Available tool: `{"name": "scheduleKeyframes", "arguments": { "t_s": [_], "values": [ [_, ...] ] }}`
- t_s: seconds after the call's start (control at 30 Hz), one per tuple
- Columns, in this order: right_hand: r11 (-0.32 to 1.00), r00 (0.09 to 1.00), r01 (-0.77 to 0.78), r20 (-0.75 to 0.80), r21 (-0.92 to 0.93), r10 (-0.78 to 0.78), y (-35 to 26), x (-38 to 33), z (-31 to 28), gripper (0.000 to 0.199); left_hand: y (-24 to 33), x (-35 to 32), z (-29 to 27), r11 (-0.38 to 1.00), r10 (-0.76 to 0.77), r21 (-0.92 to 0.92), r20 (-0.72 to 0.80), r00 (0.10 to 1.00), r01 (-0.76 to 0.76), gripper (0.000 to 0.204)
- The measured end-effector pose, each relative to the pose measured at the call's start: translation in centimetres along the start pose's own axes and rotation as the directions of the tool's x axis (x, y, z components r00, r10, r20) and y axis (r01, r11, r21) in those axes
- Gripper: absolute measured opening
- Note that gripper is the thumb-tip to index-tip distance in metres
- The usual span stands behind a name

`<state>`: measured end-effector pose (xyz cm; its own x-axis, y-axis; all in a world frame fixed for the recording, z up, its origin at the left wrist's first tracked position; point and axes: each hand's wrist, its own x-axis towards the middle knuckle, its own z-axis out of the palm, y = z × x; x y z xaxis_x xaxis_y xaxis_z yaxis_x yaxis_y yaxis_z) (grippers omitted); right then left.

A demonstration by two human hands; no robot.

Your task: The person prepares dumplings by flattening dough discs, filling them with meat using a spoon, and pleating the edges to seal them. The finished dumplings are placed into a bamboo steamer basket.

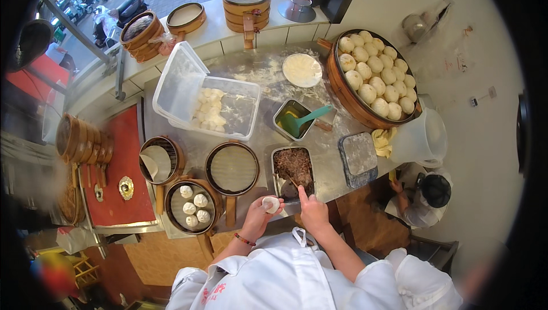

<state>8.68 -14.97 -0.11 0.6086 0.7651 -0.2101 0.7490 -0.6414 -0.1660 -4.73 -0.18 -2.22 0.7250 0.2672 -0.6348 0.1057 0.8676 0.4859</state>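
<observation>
My left hand (256,217) is closed round a small round dough wrapper (271,204), cupped in its fingers. My right hand (314,214) grips a thin wooden filling stick (294,182), whose tip reaches into dark minced filling (293,162). That filling sits in a rectangular metal tray (274,151) just ahead of my hands. Left of my left hand, several small pleated buns (200,200) lie in a round bamboo steamer (169,206). A second steamer (207,168), with only its liner showing, stands behind it.
A lidded plastic box (242,104) holds dough pieces. Nearby are a metal container (278,126) with a green scoop (314,115), a plate of flour (302,70) and a scale (358,158). At the far right, a large steamer (342,90) is full of buns. Another person (427,196) is at the right.
</observation>
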Motion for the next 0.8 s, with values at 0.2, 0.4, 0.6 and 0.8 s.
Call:
{"name": "scheduleKeyframes", "arguments": {
  "t_s": [0.2,0.4,0.6,0.8],
  "values": [
    [0.999,0.996,0.034,0.082,-0.039,-0.031,0.4,0.6,1.1,0.057,-0.5,0.3,-0.5,0.999,0.024,0.046,0.028,0.999,-0.026,0.026],
    [0.995,0.975,0.07,0.207,0.075,-0.084,0.8,0.3,-1.8,0.051,-0.3,0.3,-0.2,0.994,0.043,0.105,-0.008,0.999,-0.042,0.025],
    [0.96,0.951,0.065,0.275,0.272,-0.142,3.7,2.4,-3.0,0.032,0.3,0.1,-0.4,0.988,-0.001,0.157,-0.05,0.999,0.009,0.024],
    [0.797,0.883,0.073,0.333,0.599,-0.331,7.8,4.8,-1.5,0.026,0.5,0.0,0.3,0.984,0.004,0.176,-0.064,0.998,0.007,0.024]
  ]
}}
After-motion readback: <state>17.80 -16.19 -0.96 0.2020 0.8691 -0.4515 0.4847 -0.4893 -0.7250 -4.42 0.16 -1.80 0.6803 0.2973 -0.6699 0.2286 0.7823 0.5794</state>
